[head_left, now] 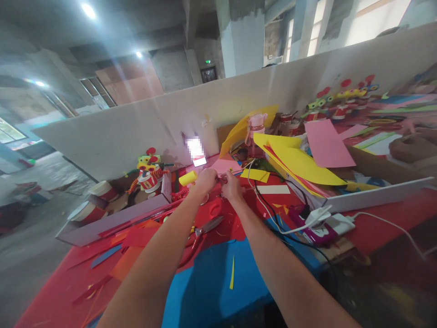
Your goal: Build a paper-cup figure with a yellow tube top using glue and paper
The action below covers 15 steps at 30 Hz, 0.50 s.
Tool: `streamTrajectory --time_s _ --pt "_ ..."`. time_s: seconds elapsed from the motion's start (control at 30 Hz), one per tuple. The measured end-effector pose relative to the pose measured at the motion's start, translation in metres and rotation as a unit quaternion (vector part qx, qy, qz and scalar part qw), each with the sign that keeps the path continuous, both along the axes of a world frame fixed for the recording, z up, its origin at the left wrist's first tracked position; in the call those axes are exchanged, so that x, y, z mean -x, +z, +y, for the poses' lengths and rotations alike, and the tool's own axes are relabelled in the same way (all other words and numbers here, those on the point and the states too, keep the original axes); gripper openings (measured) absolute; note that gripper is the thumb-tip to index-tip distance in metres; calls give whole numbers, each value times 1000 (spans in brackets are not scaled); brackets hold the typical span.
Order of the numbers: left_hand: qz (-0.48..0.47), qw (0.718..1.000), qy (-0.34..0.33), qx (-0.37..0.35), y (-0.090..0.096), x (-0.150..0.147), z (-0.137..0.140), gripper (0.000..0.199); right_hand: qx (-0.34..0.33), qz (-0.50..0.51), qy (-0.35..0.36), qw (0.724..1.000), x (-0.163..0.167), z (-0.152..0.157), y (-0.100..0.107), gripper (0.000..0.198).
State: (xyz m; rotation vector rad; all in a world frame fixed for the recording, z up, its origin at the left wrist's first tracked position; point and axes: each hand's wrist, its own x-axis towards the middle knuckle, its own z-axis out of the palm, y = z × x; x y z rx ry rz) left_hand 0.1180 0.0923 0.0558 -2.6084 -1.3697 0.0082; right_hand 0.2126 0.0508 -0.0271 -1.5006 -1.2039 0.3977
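Note:
Both of my hands meet over the red table. My left hand (206,180) is closed, its fingertips pinched together at something small and dark. Facing it, my right hand (232,186) is closed in the same way, nearly touching the left; what the fingers hold is too small to name. A rolled yellow paper tube (187,178) lies just left of my left hand. Red-handled scissors (209,226) rest below, between my forearms. Behind my hands is a pink paper sheet (226,162). A yellow paper piece (256,175) and a white strip (273,189) lie right of my right hand.
A lit phone (196,150) leans by the white partition (143,118). On the left, a box (119,225) holds paper cups and a cup figure (149,175). Cables run to a purple power strip (316,230); a box (378,197) of coloured paper stands behind it.

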Motion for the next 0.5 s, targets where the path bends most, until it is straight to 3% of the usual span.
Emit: streamTrajectory --time_s 0.5 --pt "-19 1000 -18 -15 -2 2 0 15 32 -64 -7 997 0 -8 7 29"
